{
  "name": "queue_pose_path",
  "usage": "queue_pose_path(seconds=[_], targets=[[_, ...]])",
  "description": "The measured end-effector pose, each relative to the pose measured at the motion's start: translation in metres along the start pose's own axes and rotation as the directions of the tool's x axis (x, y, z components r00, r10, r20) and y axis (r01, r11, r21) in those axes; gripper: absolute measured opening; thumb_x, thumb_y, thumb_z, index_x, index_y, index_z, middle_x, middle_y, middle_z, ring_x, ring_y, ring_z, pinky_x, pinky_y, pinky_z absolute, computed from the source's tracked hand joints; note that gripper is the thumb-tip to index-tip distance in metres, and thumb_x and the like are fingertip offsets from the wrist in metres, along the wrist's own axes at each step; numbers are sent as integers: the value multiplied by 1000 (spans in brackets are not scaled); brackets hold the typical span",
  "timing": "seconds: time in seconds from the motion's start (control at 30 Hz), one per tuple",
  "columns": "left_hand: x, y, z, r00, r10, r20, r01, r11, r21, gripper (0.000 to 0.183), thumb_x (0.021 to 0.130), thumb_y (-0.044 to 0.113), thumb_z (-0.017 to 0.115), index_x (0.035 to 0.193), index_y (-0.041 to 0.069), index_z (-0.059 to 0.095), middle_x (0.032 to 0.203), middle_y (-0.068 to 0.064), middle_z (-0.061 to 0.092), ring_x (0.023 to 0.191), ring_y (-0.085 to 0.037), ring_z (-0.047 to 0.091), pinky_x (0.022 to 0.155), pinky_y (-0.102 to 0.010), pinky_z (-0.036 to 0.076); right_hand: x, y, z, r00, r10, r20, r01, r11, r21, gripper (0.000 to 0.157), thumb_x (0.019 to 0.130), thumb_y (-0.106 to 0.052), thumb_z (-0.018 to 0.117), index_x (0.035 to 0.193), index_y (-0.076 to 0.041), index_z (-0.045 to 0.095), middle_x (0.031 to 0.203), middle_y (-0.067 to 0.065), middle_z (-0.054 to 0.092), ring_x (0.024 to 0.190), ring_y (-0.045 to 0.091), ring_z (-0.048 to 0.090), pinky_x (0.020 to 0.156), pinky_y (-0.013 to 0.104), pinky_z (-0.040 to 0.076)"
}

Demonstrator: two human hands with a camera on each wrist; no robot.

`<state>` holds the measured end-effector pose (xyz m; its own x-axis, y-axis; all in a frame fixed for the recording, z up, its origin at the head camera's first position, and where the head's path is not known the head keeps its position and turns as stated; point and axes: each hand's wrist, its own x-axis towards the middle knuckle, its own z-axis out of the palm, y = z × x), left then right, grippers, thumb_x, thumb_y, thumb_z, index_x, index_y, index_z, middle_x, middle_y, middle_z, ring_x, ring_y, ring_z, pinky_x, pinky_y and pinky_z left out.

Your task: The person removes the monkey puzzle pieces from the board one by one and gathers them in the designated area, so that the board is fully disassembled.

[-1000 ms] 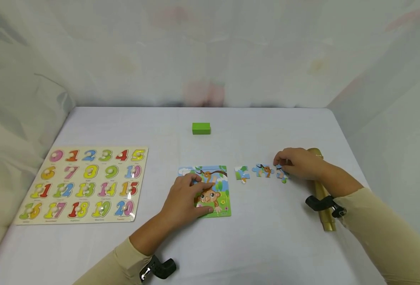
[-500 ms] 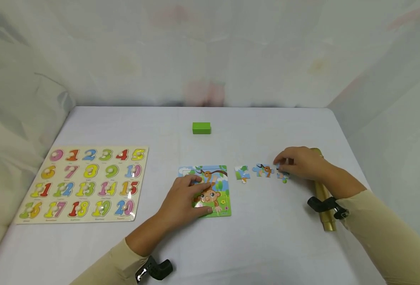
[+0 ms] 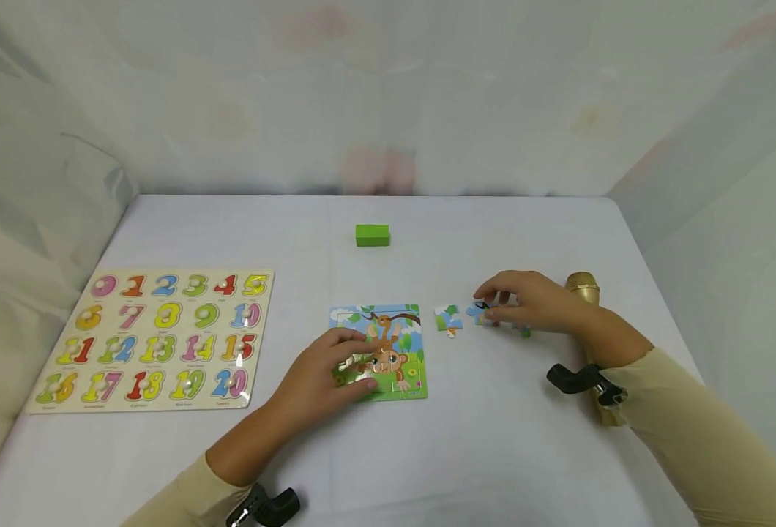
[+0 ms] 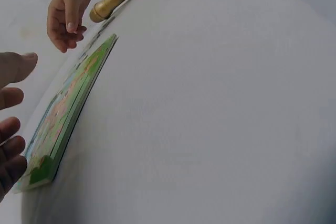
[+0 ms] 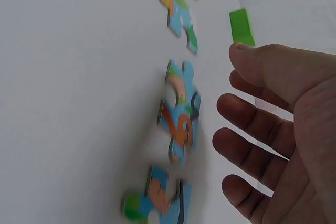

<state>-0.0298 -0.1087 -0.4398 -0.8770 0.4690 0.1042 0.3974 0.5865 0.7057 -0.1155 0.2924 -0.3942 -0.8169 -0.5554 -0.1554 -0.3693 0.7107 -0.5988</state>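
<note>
A monkey jigsaw puzzle (image 3: 406,355) lies flat in the middle of the table. Over its left part hovers my left hand (image 3: 325,373), fingers loosely bent and holding nothing; in the left wrist view the fingertips (image 4: 13,124) appear beside the board. To the board's right is a row of loose jigsaw pieces: one with a leaf (image 3: 448,319), one with an orange shape (image 5: 181,111), and one at the near end (image 5: 157,198). My right hand (image 3: 536,300) is above the latter two, partly hiding them in the head view. Its fingers are relaxed, with nothing between them.
A wooden number board (image 3: 154,340) lies at the left. A small green block (image 3: 372,236) sits toward the back. A gold-coloured tube (image 3: 583,285) lies at the right, partly under my right forearm. A pale cloth wall stands behind the table.
My right hand has moved left from the rightmost loose piece to over the middle one. My left hand has drawn back slightly left, uncovering more of the monkey puzzle.
</note>
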Motion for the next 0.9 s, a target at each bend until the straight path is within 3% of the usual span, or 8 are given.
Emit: queue_pose_path(seconds=[0.47,0.9], targets=[[-18,-19,-15,995,7,-96,-3,999,42,53,77,28,98,125,16,78,124,1,66,114,-24,65,92,-46,53,44,-29,31,989,-130,63,124,987,102,30,98,-16,79,128,-13,75,122,-1,74,101,15,66,90,43,55],[-27,-20,-14,991,-111,-69,113,993,35,49,78,28,98,122,19,79,122,1,63,112,-22,63,94,-46,51,77,-74,58,955,-270,120,254,958,134,27,100,-17,76,126,-10,76,121,2,74,100,18,66,89,40,55]])
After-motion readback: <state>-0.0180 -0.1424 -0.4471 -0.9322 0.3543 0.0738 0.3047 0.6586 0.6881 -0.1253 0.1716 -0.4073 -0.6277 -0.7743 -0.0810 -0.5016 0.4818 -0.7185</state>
